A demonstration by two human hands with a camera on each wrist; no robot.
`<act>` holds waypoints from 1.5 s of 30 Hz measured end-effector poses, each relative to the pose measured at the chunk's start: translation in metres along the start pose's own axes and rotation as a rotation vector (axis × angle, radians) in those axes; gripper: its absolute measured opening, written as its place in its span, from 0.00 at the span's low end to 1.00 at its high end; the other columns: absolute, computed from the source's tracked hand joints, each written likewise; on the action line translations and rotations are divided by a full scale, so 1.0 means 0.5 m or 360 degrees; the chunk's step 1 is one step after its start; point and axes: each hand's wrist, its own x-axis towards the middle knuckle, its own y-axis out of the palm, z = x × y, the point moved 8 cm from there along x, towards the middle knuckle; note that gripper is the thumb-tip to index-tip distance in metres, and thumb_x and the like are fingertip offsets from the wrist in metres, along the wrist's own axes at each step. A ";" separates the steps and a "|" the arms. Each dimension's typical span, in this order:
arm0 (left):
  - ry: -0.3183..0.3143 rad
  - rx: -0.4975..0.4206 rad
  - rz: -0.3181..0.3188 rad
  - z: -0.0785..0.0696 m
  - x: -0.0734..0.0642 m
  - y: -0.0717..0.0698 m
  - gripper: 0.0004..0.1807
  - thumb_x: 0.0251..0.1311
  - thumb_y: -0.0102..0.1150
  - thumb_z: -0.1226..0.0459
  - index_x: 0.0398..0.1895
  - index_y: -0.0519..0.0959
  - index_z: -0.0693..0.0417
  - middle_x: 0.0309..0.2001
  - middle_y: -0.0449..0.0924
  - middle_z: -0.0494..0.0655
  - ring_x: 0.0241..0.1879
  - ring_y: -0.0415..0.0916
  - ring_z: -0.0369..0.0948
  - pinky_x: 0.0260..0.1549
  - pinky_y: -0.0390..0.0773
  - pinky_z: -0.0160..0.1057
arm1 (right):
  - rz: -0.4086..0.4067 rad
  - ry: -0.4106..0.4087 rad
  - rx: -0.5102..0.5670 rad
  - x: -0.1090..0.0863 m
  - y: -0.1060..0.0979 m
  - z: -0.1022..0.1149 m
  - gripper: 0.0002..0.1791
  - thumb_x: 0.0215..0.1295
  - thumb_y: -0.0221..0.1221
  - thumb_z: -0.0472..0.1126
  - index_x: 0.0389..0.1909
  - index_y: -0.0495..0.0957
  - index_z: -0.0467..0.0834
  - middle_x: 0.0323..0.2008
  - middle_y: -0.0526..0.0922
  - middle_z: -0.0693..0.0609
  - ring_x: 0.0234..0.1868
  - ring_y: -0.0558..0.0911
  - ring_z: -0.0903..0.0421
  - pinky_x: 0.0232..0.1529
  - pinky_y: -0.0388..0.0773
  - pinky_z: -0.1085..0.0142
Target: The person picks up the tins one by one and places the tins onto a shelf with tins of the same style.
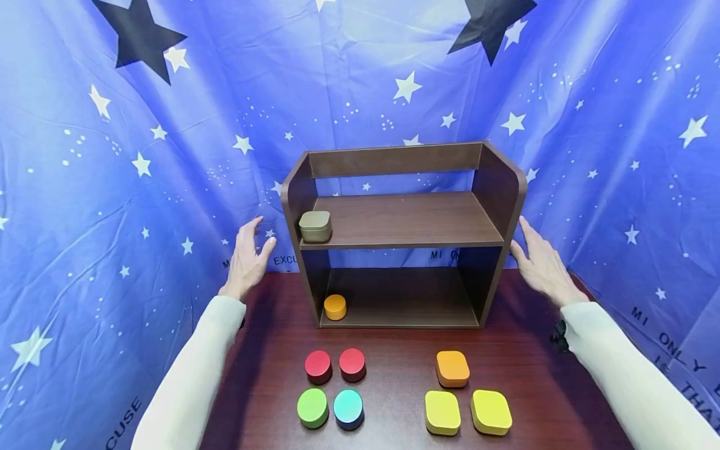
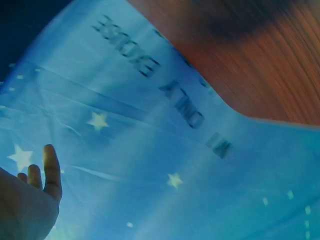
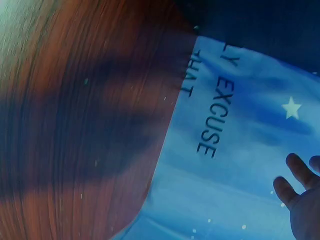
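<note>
A dark brown two-tier shelf stands at the back of the table. My left hand is raised to the left of it, fingers spread and holding nothing. On the other side, my right hand is close by the shelf's right panel with relaxed fingers and nothing in its grasp. An olive-green square tin sits at the left end of the upper board. Below it, a small round orange tin stands in the lower level's left corner. Each wrist view shows part of its hand, the left and the right, against the curtain.
In front on the reddish table are two red round tins, a green one and a teal one. Right of these lie an orange square tin and two yellow ones. A blue star-patterned curtain surrounds the table.
</note>
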 end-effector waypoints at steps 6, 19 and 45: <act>0.0039 -0.0553 -0.0241 -0.053 -0.032 0.002 0.34 0.72 0.53 0.61 0.81 0.65 0.60 0.65 0.76 0.67 0.55 0.81 0.40 0.42 0.82 0.26 | -0.0212 0.0002 0.0226 -0.019 -0.002 0.030 0.37 0.89 0.42 0.52 0.89 0.46 0.40 0.76 0.66 0.23 0.73 0.69 0.21 0.69 0.64 0.29; -0.0136 -0.0658 -0.0101 -0.087 -0.146 0.100 0.39 0.66 0.65 0.66 0.80 0.65 0.58 0.64 0.81 0.71 0.50 0.85 0.40 0.42 0.84 0.24 | -0.0828 -0.0056 0.0754 -0.095 -0.038 0.099 0.30 0.81 0.48 0.39 0.80 0.66 0.38 0.57 0.81 0.68 0.49 0.78 0.84 0.52 0.66 0.86; -0.0377 -0.0074 -0.0369 -0.096 -0.143 0.128 0.09 0.61 0.73 0.59 0.28 0.86 0.55 0.24 0.88 0.53 0.30 0.82 0.53 0.35 0.76 0.43 | -0.0102 -0.0377 0.0482 -0.255 0.103 0.206 0.34 0.51 0.80 0.31 0.61 0.82 0.45 0.45 0.85 0.64 0.41 0.79 0.66 0.40 0.71 0.74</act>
